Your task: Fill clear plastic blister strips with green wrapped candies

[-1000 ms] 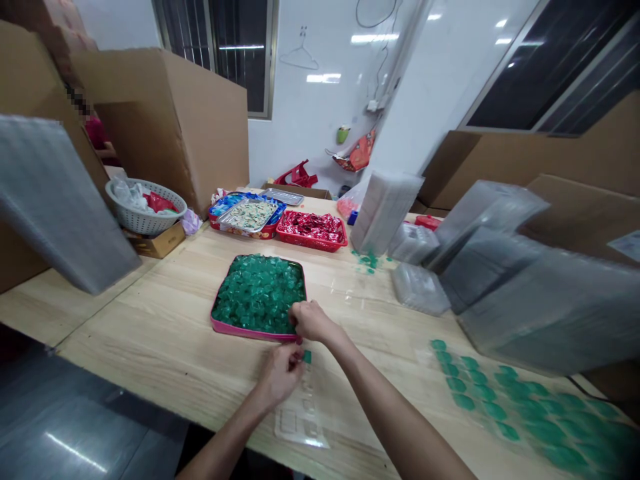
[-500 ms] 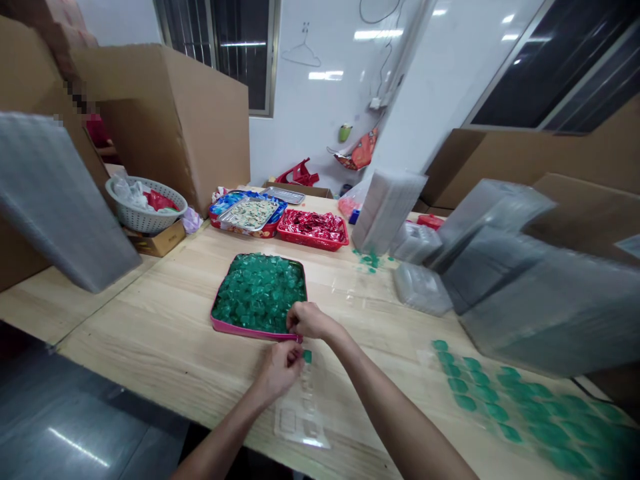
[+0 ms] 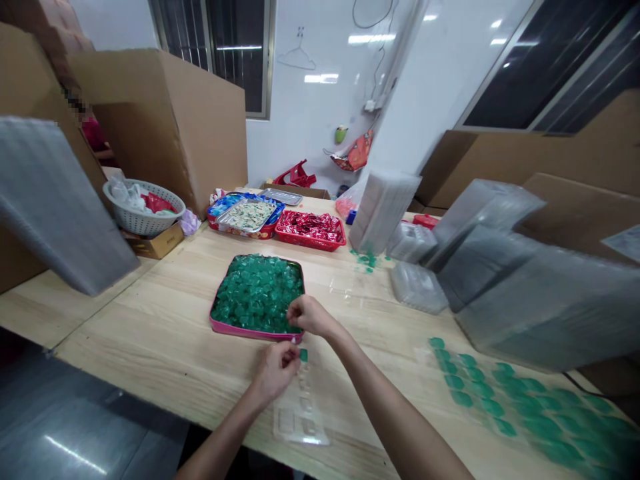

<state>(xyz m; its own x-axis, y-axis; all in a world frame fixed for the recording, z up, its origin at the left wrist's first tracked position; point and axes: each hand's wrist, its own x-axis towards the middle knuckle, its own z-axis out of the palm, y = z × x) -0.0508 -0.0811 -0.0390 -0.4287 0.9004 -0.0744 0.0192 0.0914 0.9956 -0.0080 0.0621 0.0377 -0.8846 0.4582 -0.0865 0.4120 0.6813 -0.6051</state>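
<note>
bunched at its fingertips, the right hand point(image 3: 314, 315) hangs over the near right corner of the green pieces point(image 3: 257, 293) heaped in a pink-sided tin point(image 3: 240, 330); whether it pinches one, i can't tell from where i stand. the left hand point(image 3: 274, 370) curls beside a lone green piece point(image 3: 303, 355) at the far end of a clear plastic tray point(image 3: 294, 421), its grip also unclear. single, light pinches would suit such small pieces, i'd judge, with the tray steadied against sliding. tin and tray lie on a pale wood-grain table point(image 3: 150, 347). beyond are a red basket point(image 3: 315, 245) of shiny packets, a large cardboard box point(image 3: 207, 120) and a white wall point(image 3: 320, 140).
</note>
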